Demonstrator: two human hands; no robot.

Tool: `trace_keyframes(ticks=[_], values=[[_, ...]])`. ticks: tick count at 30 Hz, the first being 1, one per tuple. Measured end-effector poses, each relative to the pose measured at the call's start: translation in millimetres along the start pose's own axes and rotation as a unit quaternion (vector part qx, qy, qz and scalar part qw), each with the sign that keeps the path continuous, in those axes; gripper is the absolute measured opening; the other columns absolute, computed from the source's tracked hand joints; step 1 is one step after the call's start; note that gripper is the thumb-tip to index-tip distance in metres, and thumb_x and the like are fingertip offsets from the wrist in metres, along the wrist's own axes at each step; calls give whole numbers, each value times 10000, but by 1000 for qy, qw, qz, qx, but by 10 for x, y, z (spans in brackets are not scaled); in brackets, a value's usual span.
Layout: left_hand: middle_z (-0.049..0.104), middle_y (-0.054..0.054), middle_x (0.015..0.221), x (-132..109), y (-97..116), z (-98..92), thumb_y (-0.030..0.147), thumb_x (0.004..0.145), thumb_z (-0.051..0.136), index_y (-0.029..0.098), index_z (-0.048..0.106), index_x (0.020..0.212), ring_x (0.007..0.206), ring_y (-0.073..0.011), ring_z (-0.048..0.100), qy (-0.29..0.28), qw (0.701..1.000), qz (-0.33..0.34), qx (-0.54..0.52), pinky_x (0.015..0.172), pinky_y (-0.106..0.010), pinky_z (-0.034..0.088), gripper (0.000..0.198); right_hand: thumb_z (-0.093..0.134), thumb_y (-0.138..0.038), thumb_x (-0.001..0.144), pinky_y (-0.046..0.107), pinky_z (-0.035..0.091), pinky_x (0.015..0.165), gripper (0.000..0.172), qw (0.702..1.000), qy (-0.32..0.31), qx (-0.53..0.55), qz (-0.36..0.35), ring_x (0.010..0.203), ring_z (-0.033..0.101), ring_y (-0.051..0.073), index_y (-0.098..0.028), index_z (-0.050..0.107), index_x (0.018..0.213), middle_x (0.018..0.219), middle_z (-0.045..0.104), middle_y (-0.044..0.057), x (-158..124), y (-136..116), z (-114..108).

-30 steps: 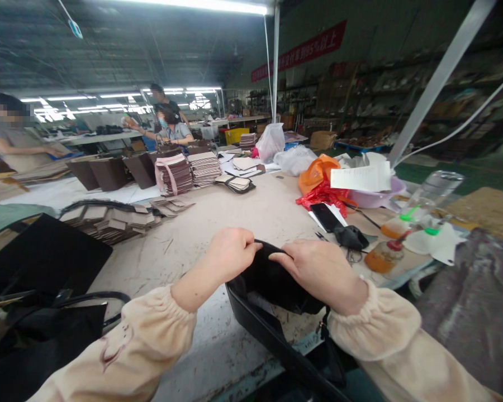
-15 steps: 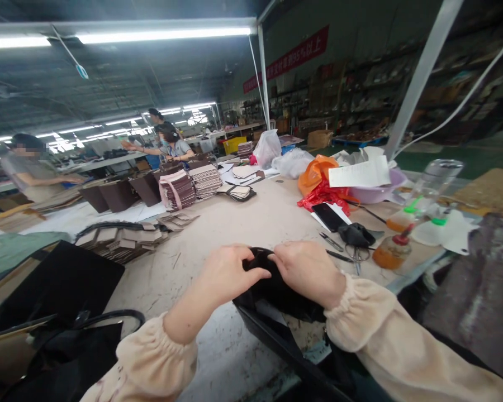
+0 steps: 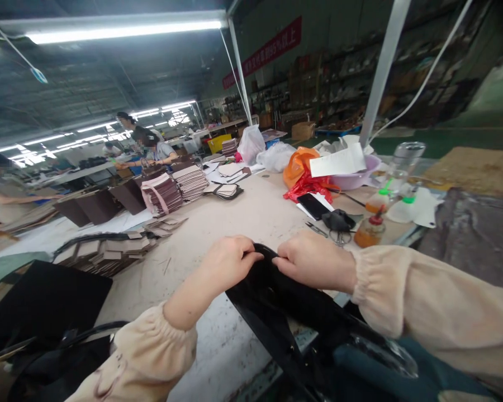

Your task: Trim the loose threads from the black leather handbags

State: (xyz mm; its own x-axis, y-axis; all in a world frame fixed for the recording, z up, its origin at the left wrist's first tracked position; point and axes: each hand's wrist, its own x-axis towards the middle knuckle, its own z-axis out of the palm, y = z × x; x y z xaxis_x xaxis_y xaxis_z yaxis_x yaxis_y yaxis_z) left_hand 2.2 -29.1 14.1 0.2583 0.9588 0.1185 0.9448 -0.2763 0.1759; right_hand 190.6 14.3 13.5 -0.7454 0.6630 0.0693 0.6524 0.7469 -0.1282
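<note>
A black bag [image 3: 302,304] lies at the table's near edge, its opening toward me and part of it hanging over the edge. My left hand [image 3: 230,259] is closed on the far left part of its rim, thumb and fingers pinching the edge. On the rim's right side my right hand [image 3: 314,259] is closed too, thumb on the inside. A short stretch of black edge shows between the two hands. The bag's inside is dark, and its lower part runs out of view.
Scissors [image 3: 340,237], snips [image 3: 316,228], a phone [image 3: 313,206] and bottles of amber liquid [image 3: 369,231] lie to the right. Stacked brown pieces [image 3: 104,251] and more black bags [image 3: 46,307] are on the left. Co-workers [image 3: 151,148] stand beyond.
My view has turned right, so the surroundings sit further left. The bag's rim is pulled straighter, and more of the bag shows below my right hand. Both hands keep hold.
</note>
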Motion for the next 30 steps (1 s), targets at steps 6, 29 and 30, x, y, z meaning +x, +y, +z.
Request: trace_keyframes(ticks=[6, 29, 30], values=[[619, -14, 675, 162, 74, 37, 351, 844, 494, 157, 607, 628, 613, -109, 524, 7, 1000, -12, 0, 589, -225, 358, 311, 412, -382, 849, 263, 258, 516, 386, 997, 57, 56, 22, 515, 488, 120, -195, 620, 582, 552, 619, 19, -41, 142, 164], [619, -32, 601, 315, -14, 197, 418, 809, 480, 186, 671, 629, 552, -138, 492, 42, 995, -89, 7, 521, -269, 284, 350, 434, -387, 866, 235, 252, 517, 404, 995, 30, 94, 8, 493, 416, 95, -180, 464, 521, 473, 439, -28, 132, 233, 208], [627, -36, 612, 312, -7, 190, 414, 808, 481, 184, 679, 645, 559, -139, 499, 40, 995, -95, 6, 522, -268, 287, 345, 429, -399, 871, 235, 254, 517, 409, 995, 25, 95, 8, 495, 419, 95, -181, 470, 528, 478, 441, -29, 135, 231, 202]])
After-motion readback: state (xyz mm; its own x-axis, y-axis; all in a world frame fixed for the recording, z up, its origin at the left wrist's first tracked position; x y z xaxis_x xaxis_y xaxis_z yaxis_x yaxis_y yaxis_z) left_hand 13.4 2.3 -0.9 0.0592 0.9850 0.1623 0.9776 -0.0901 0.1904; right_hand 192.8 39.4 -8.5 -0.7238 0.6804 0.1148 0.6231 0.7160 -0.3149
